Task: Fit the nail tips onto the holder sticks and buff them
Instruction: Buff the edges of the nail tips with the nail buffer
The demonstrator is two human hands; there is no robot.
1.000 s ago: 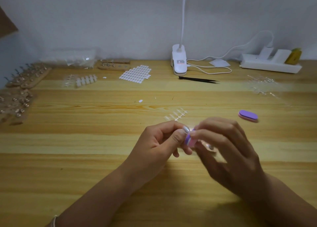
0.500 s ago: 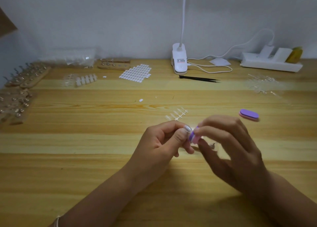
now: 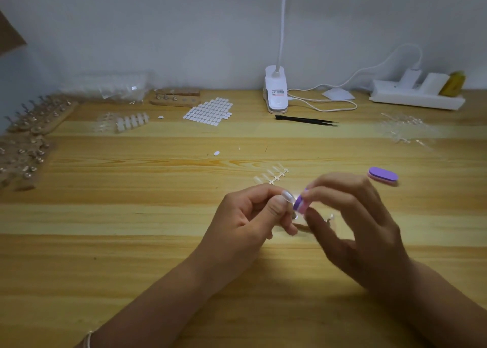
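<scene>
Wooden table [image 3: 131, 255], clip lamp [image 3: 275, 92] at 12 o'clock by the wall. Holder-stick racks [image 3: 39, 118] at 10 o'clock. Both hands are together at table centre. Left hand [image 3: 247, 224] pinches a nail tip [image 3: 287, 196] between thumb and forefinger; cannot tell if it sits on a stick. Right hand [image 3: 355, 229] pinches a purple buffer [image 3: 300, 204], which touches the tip. Spare buffer [image 3: 382, 175] lies at 2 o'clock of the hands, and a strip of nail tips [image 3: 271, 175] at 12, just beyond them.

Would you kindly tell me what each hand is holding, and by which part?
The left hand pinches a nail tip at its lower end; the right hand pinches a purple buffer by one end.
</scene>
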